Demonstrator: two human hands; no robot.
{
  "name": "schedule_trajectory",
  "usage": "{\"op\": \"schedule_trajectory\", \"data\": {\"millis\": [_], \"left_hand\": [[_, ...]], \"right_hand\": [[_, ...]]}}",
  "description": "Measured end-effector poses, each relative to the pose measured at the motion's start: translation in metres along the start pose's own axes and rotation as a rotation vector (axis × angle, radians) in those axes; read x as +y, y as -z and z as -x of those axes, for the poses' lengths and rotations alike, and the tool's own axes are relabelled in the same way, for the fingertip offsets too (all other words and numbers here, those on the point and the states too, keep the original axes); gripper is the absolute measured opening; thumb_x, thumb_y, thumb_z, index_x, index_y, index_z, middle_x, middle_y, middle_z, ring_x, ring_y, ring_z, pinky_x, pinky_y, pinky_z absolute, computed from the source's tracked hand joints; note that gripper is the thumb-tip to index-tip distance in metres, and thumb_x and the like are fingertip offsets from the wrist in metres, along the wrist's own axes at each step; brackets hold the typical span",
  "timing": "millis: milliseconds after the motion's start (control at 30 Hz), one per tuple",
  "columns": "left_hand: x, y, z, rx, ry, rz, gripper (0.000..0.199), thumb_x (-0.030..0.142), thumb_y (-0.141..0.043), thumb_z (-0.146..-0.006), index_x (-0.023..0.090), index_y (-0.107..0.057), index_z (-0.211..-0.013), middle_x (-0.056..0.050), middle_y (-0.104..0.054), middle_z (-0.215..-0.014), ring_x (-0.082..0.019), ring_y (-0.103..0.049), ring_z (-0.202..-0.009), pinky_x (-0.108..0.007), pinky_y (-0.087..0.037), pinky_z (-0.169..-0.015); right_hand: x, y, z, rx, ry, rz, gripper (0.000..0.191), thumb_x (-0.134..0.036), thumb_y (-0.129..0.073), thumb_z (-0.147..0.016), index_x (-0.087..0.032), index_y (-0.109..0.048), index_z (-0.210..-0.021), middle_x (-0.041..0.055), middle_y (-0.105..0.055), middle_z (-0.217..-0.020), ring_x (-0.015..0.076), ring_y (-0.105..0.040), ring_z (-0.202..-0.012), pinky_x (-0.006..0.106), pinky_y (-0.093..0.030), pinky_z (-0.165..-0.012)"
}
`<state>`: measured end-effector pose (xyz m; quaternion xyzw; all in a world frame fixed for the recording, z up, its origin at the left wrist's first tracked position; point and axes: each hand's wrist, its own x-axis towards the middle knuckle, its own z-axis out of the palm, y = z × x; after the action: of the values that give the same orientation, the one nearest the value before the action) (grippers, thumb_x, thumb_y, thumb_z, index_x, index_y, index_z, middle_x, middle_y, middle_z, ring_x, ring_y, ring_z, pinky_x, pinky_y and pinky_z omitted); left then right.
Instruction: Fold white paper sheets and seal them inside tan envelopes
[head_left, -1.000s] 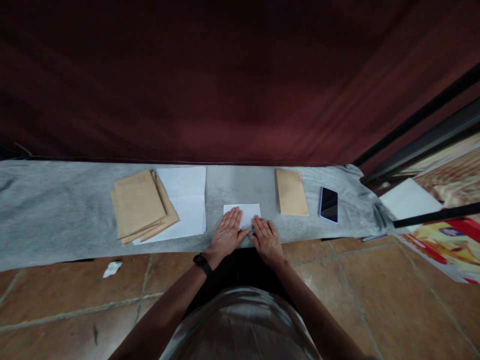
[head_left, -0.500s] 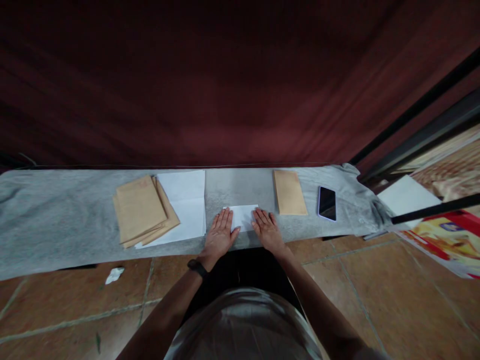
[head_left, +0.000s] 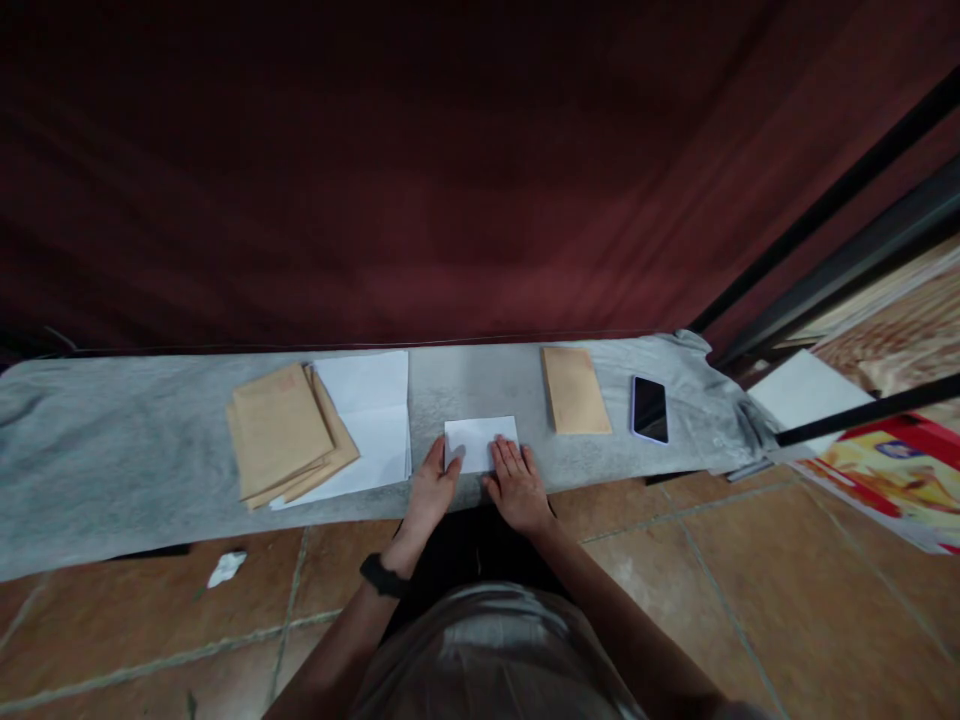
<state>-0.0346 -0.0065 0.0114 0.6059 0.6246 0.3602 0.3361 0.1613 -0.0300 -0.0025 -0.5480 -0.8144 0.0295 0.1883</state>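
A small folded white sheet of paper [head_left: 476, 436] lies on the grey cloth in front of me. My left hand [head_left: 431, 490] is at its lower left corner, thumb over the paper and fingers along the left edge, closed on it. Flat on the lower right part of the sheet rests my right hand [head_left: 519, 490], fingers stretched out. Left of the hands, larger white sheets [head_left: 379, 420] lie partly under a stack of brown envelopes [head_left: 281, 425]. A single brown envelope [head_left: 577, 392] lies to the right.
A phone [head_left: 649, 409] lies right of the single envelope on the cloth-covered narrow table [head_left: 150, 450]. Behind the table hangs a dark red curtain [head_left: 480, 200]. Black metal bars [head_left: 832, 210] and a printed box [head_left: 900, 470] stand at the right. Crumpled white paper [head_left: 226, 568] is on the tiled floor.
My left hand has gone from lying flat to holding the sheet's left edge with the thumb on top. My right hand has slid left and toward me, uncovering the top right corner.
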Motion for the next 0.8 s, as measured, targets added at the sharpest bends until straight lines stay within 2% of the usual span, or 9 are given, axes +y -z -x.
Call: {"op": "schedule_trajectory", "data": {"millis": [100, 200, 333, 467, 533, 633, 733, 800], "left_hand": [[0.01, 0.001, -0.005, 0.102, 0.276, 0.254, 0.05, 0.036, -0.067, -0.083, 0.02, -0.062, -0.13, -0.009, -0.075, -0.114, -0.027, -0.071, -0.105, -0.042, -0.054, -0.095], [0.018, 0.0, -0.01, 0.194, 0.411, 0.384, 0.052, 0.028, -0.073, -0.074, 0.021, -0.064, -0.125, -0.007, -0.076, -0.105, -0.023, -0.072, -0.096, -0.036, -0.056, -0.087], [0.023, -0.002, -0.014, 0.215, 0.428, 0.428, 0.052, 0.026, -0.076, -0.067, 0.019, -0.066, -0.117, -0.001, -0.073, -0.082, -0.019, -0.069, -0.074, -0.031, -0.054, -0.07], [0.028, 0.001, -0.016, 0.19, 0.411, 0.47, 0.036, 0.03, -0.08, -0.059, 0.019, -0.07, -0.091, 0.002, -0.067, -0.067, -0.016, -0.063, -0.062, -0.027, -0.049, -0.059], [0.033, 0.003, -0.016, 0.168, 0.393, 0.498, 0.031, 0.033, -0.081, -0.057, 0.018, -0.07, -0.081, 0.002, -0.067, -0.066, -0.015, -0.062, -0.061, -0.026, -0.047, -0.058], [0.045, 0.005, -0.014, 0.118, 0.363, 0.539, 0.03, 0.037, -0.082, -0.057, 0.019, -0.072, -0.078, 0.0, -0.069, -0.069, -0.015, -0.061, -0.061, -0.026, -0.047, -0.058], [0.058, 0.005, -0.013, 0.085, 0.328, 0.583, 0.036, 0.045, -0.081, -0.061, 0.02, -0.073, -0.085, -0.002, -0.072, -0.076, -0.015, -0.064, -0.067, -0.026, -0.049, -0.061], [0.063, 0.005, -0.013, 0.094, 0.308, 0.648, 0.042, 0.054, -0.076, -0.07, 0.019, -0.073, -0.093, -0.005, -0.074, -0.084, -0.017, -0.067, -0.075, -0.026, -0.051, -0.065]], "right_hand": [[-0.006, -0.003, 0.003, 0.011, -0.021, 0.015, 0.062, -0.04, -0.046, -0.103, -0.011, -0.032, -0.157, 0.0164, -0.036, -0.16, 0.0297, -0.035, -0.149, 0.053, -0.025, -0.123], [-0.008, -0.003, 0.001, 0.007, -0.02, 0.02, 0.064, -0.042, -0.047, -0.102, -0.009, -0.034, -0.156, 0.0177, -0.036, -0.16, 0.0313, -0.034, -0.149, 0.054, -0.024, -0.123], [-0.012, -0.001, -0.003, -0.013, -0.048, 0.022, 0.066, -0.043, -0.051, -0.1, -0.007, -0.037, -0.154, 0.0196, -0.037, -0.16, 0.0325, -0.034, -0.149, 0.053, -0.026, -0.123], [-0.018, 0.0, -0.006, -0.035, -0.091, 0.047, 0.068, -0.04, -0.055, -0.097, -0.002, -0.039, -0.152, 0.0232, -0.037, -0.159, 0.0342, -0.035, -0.148, 0.051, -0.025, -0.123], [-0.021, 0.0, -0.007, -0.03, -0.097, 0.042, 0.069, -0.039, -0.057, -0.096, -0.002, -0.039, -0.152, 0.0237, -0.038, -0.158, 0.0349, -0.036, -0.147, 0.051, -0.027, -0.123], [-0.022, 0.004, -0.01, 0.002, -0.111, -0.011, 0.065, -0.035, -0.057, -0.095, -0.007, -0.043, -0.151, 0.0211, -0.044, -0.155, 0.0353, -0.042, -0.143, 0.052, -0.033, -0.12], [-0.019, 0.012, -0.019, 0.031, -0.174, -0.153, 0.053, -0.023, -0.048, -0.096, -0.012, -0.049, -0.148, 0.0172, -0.052, -0.15, 0.0311, -0.053, -0.136, 0.047, -0.041, -0.115], [-0.014, 0.02, -0.028, 0.072, -0.251, -0.337, 0.048, -0.023, -0.04, -0.099, -0.016, -0.053, -0.145, 0.0144, -0.059, -0.144, 0.0275, -0.059, -0.129, 0.043, -0.047, -0.111]]}}
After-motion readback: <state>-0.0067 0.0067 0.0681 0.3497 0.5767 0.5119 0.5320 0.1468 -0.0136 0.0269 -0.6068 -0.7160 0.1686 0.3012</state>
